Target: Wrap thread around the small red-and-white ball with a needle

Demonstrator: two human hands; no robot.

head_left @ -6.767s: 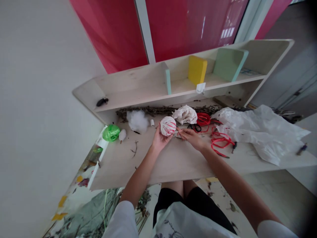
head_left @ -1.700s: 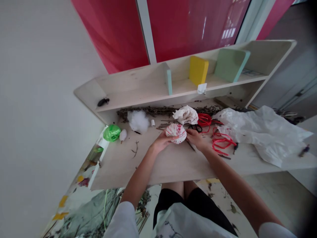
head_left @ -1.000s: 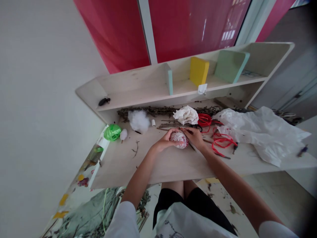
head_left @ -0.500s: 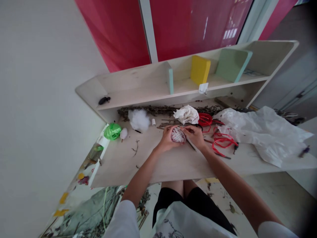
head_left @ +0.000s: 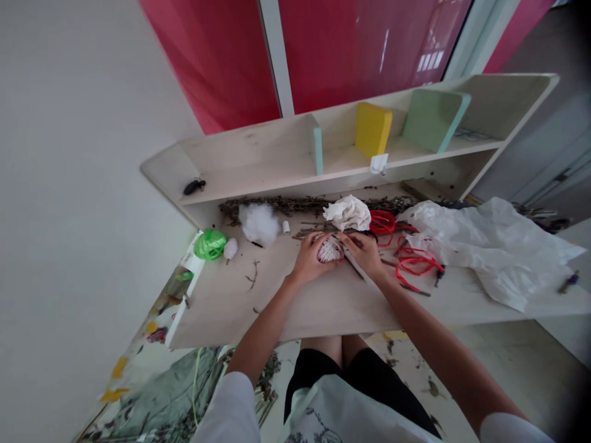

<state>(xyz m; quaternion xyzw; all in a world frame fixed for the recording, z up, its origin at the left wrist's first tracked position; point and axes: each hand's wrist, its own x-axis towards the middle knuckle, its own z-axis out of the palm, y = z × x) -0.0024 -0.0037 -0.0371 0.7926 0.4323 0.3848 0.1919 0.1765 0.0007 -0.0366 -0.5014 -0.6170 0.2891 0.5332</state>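
My left hand [head_left: 307,261] is wrapped round a ball [head_left: 330,251] wound with white string, with red showing between the strands. Close to the ball's upper right, the thumb and fingers of my right hand [head_left: 364,253] are pinched together. Whatever lies between those fingertips is too small to make out. A dark stick [head_left: 355,269] lies on the desk just below my right hand. Crumpled white paper [head_left: 348,213] sits behind both hands, and loops of red cord [head_left: 418,261] lie to the right.
White fluff [head_left: 259,224], a small white spool [head_left: 286,227] and a green string ball [head_left: 210,245] are on the left of the desk. Dry twigs [head_left: 277,204] line the back beneath a shelf [head_left: 258,175]. A clear plastic bag [head_left: 489,246] spreads across the right.
The ball has turned and shifted slightly left in my left hand. My right hand stays near its upper right, with the fingertips moved a little.
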